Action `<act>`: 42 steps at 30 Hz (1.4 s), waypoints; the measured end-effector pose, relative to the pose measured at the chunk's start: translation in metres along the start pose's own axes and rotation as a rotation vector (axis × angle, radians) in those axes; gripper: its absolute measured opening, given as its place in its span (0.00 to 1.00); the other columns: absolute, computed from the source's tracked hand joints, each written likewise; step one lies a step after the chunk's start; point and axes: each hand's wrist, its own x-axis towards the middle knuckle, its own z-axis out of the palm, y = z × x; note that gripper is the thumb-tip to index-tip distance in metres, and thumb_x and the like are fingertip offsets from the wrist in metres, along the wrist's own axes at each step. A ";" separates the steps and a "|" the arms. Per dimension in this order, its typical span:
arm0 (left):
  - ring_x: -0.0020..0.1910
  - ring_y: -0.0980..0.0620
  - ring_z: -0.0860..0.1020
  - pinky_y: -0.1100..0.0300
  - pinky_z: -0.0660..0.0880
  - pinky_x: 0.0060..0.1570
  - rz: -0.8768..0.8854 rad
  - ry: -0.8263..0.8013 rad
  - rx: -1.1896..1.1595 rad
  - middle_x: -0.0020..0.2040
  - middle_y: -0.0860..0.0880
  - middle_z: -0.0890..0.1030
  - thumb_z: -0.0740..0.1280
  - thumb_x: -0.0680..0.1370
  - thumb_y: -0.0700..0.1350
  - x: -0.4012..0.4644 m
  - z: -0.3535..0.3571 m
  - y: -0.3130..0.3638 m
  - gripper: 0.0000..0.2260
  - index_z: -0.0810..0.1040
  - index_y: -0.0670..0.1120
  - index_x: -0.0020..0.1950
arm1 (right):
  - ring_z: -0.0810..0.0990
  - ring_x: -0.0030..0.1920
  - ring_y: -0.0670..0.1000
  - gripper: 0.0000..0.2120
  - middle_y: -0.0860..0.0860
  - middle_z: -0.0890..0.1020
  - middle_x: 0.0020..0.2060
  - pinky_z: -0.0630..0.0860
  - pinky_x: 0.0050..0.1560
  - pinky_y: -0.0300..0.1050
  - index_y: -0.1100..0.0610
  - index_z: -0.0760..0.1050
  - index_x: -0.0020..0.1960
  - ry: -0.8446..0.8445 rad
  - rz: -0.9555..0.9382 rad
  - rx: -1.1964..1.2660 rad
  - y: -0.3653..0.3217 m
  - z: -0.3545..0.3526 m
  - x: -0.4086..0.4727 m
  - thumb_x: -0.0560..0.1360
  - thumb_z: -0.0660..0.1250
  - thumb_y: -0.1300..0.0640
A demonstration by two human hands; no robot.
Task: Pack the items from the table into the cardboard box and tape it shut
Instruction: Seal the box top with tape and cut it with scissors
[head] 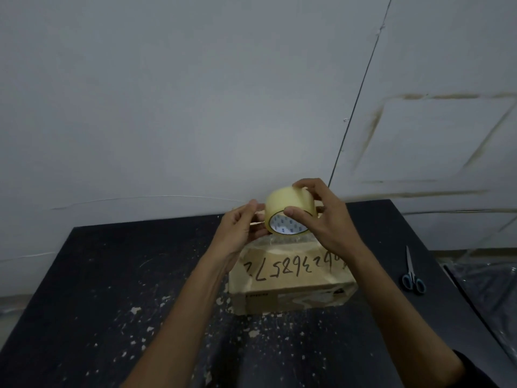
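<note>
1. The right hand (321, 217) has its grip curled round the roll of tape (289, 212): the thumb lies across the near face of the roll and the fingers wrap over its top and far side.
2. The left hand (240, 228) pinches at the left edge of the roll with thumb and fingertips pressed together; whether a loose tape end lies between them cannot be told.
3. The roll of pale yellow tape is held in the air above the far end of the cardboard box (291, 278), its core axis pointing toward the camera and slightly down, so the round white core faces the viewer. The core carries small blue printed marks, too small to read.
4. The cardboard box sits closed on the dark speckled surface (112, 289), right of its middle, long axis running left to right. Handwritten digits run across its top, upside down from here; they seem to include "3685", the rest unclear. A shiny strip of tape shows on its far edge.
5. A pair of scissors (412, 273) with blue handles lies near the right edge of the surface, blades pointing toward the far edge.
</note>
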 end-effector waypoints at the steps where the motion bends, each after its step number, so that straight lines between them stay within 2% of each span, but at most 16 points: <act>1: 0.50 0.45 0.84 0.56 0.81 0.50 -0.016 0.016 -0.007 0.52 0.39 0.84 0.66 0.79 0.50 0.001 -0.001 -0.001 0.16 0.80 0.39 0.58 | 0.75 0.56 0.41 0.20 0.37 0.76 0.56 0.76 0.49 0.41 0.45 0.72 0.61 -0.004 -0.008 0.014 0.000 0.003 0.000 0.72 0.74 0.46; 3: 0.53 0.44 0.83 0.54 0.81 0.53 -0.049 0.039 -0.048 0.54 0.38 0.83 0.69 0.77 0.48 0.002 -0.003 -0.003 0.17 0.79 0.37 0.59 | 0.74 0.55 0.39 0.20 0.38 0.76 0.56 0.73 0.49 0.37 0.45 0.72 0.62 -0.014 -0.031 0.008 0.002 0.008 0.001 0.73 0.74 0.48; 7: 0.55 0.44 0.81 0.57 0.81 0.52 -0.067 0.086 -0.189 0.58 0.37 0.81 0.68 0.78 0.40 0.006 -0.010 -0.002 0.13 0.79 0.34 0.59 | 0.72 0.60 0.43 0.26 0.46 0.73 0.61 0.77 0.54 0.42 0.43 0.68 0.71 -0.083 -0.033 -0.004 0.012 0.017 0.000 0.75 0.72 0.49; 10: 0.57 0.44 0.81 0.55 0.80 0.55 -0.094 0.108 -0.274 0.57 0.38 0.82 0.67 0.78 0.37 0.010 -0.015 0.000 0.10 0.79 0.34 0.57 | 0.72 0.60 0.42 0.32 0.48 0.72 0.61 0.73 0.59 0.34 0.43 0.63 0.76 -0.047 -0.041 -0.017 0.021 0.025 0.003 0.77 0.70 0.59; 12: 0.55 0.46 0.81 0.56 0.81 0.53 -0.115 0.099 -0.331 0.54 0.39 0.83 0.67 0.78 0.36 0.015 -0.017 0.000 0.08 0.80 0.35 0.56 | 0.73 0.61 0.41 0.31 0.45 0.74 0.62 0.73 0.59 0.32 0.45 0.65 0.75 0.031 0.011 0.037 0.027 0.033 0.008 0.76 0.68 0.64; 15: 0.50 0.49 0.83 0.60 0.82 0.48 -0.115 0.089 -0.340 0.52 0.41 0.84 0.68 0.77 0.36 0.023 -0.015 -0.005 0.08 0.80 0.35 0.55 | 0.77 0.55 0.38 0.18 0.40 0.79 0.55 0.78 0.52 0.36 0.51 0.71 0.68 0.191 0.095 0.096 0.038 0.046 0.016 0.79 0.64 0.60; 17: 0.47 0.50 0.84 0.62 0.82 0.45 -0.108 0.125 -0.295 0.49 0.42 0.85 0.69 0.77 0.36 0.029 -0.015 -0.014 0.06 0.81 0.36 0.52 | 0.81 0.48 0.47 0.13 0.48 0.82 0.47 0.78 0.45 0.48 0.49 0.71 0.65 0.223 0.137 0.062 0.049 0.058 0.016 0.81 0.60 0.53; 18: 0.45 0.50 0.84 0.62 0.82 0.43 -0.097 0.156 -0.242 0.47 0.42 0.85 0.69 0.77 0.37 0.032 -0.016 -0.020 0.05 0.81 0.37 0.51 | 0.81 0.44 0.52 0.12 0.52 0.82 0.45 0.78 0.43 0.53 0.47 0.70 0.65 0.208 0.159 0.022 0.055 0.064 0.014 0.82 0.58 0.52; 20: 0.43 0.50 0.83 0.62 0.82 0.42 -0.080 0.221 -0.092 0.46 0.42 0.84 0.70 0.77 0.38 0.039 -0.021 -0.032 0.06 0.82 0.37 0.51 | 0.80 0.41 0.54 0.13 0.55 0.81 0.44 0.79 0.38 0.57 0.45 0.68 0.67 0.157 0.180 -0.050 0.071 0.076 0.008 0.83 0.56 0.51; 24: 0.38 0.51 0.82 0.58 0.83 0.42 -0.117 0.267 0.086 0.41 0.42 0.83 0.68 0.78 0.38 0.045 -0.042 -0.056 0.06 0.82 0.36 0.52 | 0.81 0.42 0.56 0.18 0.54 0.82 0.46 0.77 0.35 0.51 0.47 0.67 0.70 0.058 0.178 -0.141 0.094 0.094 -0.003 0.81 0.54 0.46; 26: 0.35 0.52 0.82 0.61 0.82 0.37 -0.137 0.280 0.074 0.40 0.42 0.83 0.68 0.78 0.38 0.044 -0.050 -0.064 0.06 0.81 0.37 0.51 | 0.81 0.45 0.55 0.19 0.52 0.83 0.49 0.71 0.35 0.45 0.45 0.66 0.70 0.034 0.178 -0.200 0.102 0.102 -0.006 0.80 0.55 0.44; 28: 0.34 0.53 0.82 0.62 0.82 0.36 -0.146 0.287 0.053 0.40 0.41 0.83 0.68 0.78 0.37 0.045 -0.054 -0.070 0.05 0.81 0.37 0.51 | 0.81 0.48 0.54 0.19 0.50 0.82 0.52 0.67 0.38 0.42 0.43 0.66 0.70 0.032 0.198 -0.242 0.107 0.108 -0.008 0.79 0.57 0.45; 32: 0.35 0.51 0.81 0.60 0.82 0.38 -0.135 0.308 0.017 0.41 0.41 0.83 0.68 0.78 0.37 0.048 -0.060 -0.074 0.05 0.81 0.37 0.51 | 0.79 0.56 0.49 0.23 0.46 0.79 0.62 0.70 0.46 0.41 0.39 0.64 0.72 0.000 0.185 -0.252 0.109 0.111 -0.009 0.78 0.60 0.43; 34: 0.34 0.52 0.81 0.62 0.82 0.37 -0.117 0.311 0.004 0.40 0.42 0.83 0.67 0.78 0.37 0.050 -0.062 -0.076 0.06 0.81 0.36 0.52 | 0.78 0.58 0.50 0.25 0.46 0.78 0.65 0.71 0.49 0.41 0.40 0.63 0.74 0.004 0.185 -0.254 0.110 0.113 -0.007 0.78 0.60 0.44; 38: 0.34 0.53 0.79 0.64 0.80 0.34 -0.134 0.407 -0.134 0.38 0.45 0.82 0.67 0.78 0.37 0.051 -0.060 -0.081 0.05 0.82 0.38 0.49 | 0.80 0.44 0.56 0.28 0.54 0.83 0.49 0.74 0.43 0.46 0.46 0.63 0.77 0.051 0.229 -0.250 0.109 0.112 -0.006 0.77 0.57 0.51; 42: 0.35 0.53 0.79 0.64 0.80 0.34 -0.189 0.410 -0.228 0.38 0.46 0.80 0.67 0.78 0.39 0.052 -0.065 -0.082 0.04 0.82 0.41 0.47 | 0.80 0.52 0.58 0.29 0.57 0.81 0.58 0.79 0.50 0.53 0.51 0.66 0.76 0.120 0.281 -0.152 0.110 0.104 -0.007 0.75 0.55 0.54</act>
